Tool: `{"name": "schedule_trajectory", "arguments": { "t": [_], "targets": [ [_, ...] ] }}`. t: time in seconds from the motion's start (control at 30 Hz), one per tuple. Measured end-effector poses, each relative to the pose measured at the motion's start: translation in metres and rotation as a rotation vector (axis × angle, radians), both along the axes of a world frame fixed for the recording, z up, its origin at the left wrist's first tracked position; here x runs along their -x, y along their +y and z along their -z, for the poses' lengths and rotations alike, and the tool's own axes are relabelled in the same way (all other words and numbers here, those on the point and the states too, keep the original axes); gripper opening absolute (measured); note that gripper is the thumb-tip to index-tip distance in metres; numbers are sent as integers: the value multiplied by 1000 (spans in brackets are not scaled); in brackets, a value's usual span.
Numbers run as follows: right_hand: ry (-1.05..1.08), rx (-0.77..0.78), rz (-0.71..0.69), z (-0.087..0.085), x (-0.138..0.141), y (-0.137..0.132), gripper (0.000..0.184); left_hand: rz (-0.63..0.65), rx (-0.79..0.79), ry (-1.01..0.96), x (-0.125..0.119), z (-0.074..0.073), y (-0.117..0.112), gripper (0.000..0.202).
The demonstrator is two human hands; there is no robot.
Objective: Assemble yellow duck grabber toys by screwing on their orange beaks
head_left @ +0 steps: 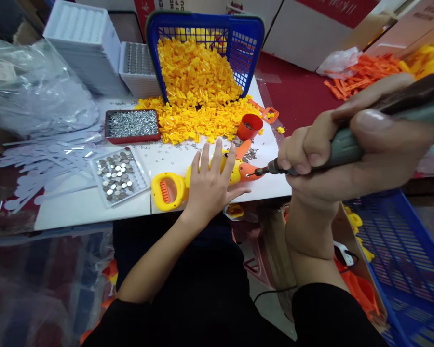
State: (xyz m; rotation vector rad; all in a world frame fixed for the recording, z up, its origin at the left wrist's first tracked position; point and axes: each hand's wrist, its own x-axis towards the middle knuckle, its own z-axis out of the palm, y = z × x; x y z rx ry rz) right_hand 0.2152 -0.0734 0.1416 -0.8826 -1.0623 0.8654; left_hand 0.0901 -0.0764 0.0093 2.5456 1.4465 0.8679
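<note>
A yellow toy with an oval handle (181,192) and an orange bill-like end (249,171) lies along the front edge of the white worktop. Across its middle rests my left hand (211,185), flat with the fingers spread, hiding much of its body. My right hand (318,149) is wrapped around a grey-green electric screwdriver (347,147). The screwdriver's bit points left, its tip at the orange end; whether it touches a screw is too small to tell. Small dark screws (251,155) lie scattered just behind the toy, near a red cup (250,126) holding more.
A tipped blue basket (258,43) spills small yellow parts (198,72) over the worktop. Left of it are a tray of metal pieces (132,124), a tray of round discs (117,176) and stacked white trays (83,43). Orange parts (369,72) lie right; a blue crate (401,241) stands below.
</note>
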Motion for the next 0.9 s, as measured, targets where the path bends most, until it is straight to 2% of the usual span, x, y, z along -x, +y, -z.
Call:
{"name": "schedule_trajectory", "arguments": {
  "t": [0.13,0.23,0.33,0.47,0.6,0.73,0.9],
  "targets": [
    [2,-14,80,11,-2,10,11,-10,72,76,-4,1,0,70],
    [-41,-17,50,16,-7,13,10,-10,58,20,-4,2,0,66],
    [-77,-19,-1,20,-10,14,8,-14,20,-9,-4,4,1,64],
    [-85,12,22,25,-7,16,15,-23,-12,53,-4,3,2,64],
    [-55,39,-2,29,0,17,20,-10,46,47,-4,-1,2,64],
    [-5,-19,-49,32,-1,20,13,-7,62,85,-3,-3,5,64],
    [-49,7,-108,30,-1,24,12,-12,110,140,-3,-6,6,67]
  ]
}}
